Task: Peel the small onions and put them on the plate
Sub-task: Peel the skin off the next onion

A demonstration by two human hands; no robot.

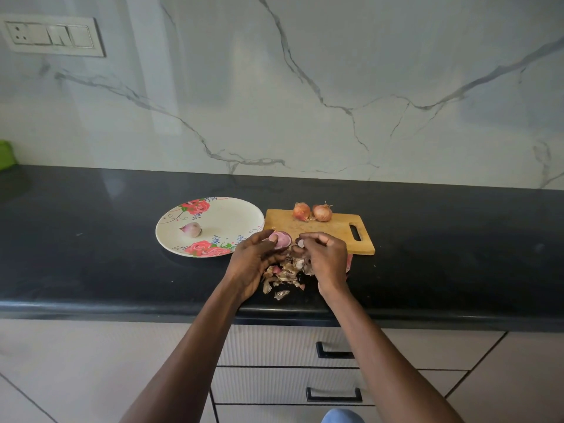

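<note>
Peels heaped under hands | left grip holds onion | right grip pinches skin

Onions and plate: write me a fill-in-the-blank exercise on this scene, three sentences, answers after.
1. The flowered plate holds ____ peeled onion.
2. ____ unpeeled onions sit on the cutting board.
3. The left hand holds a partly peeled onion while the ____ hand pinches a bit of skin.

Answers: one; two; right
</note>
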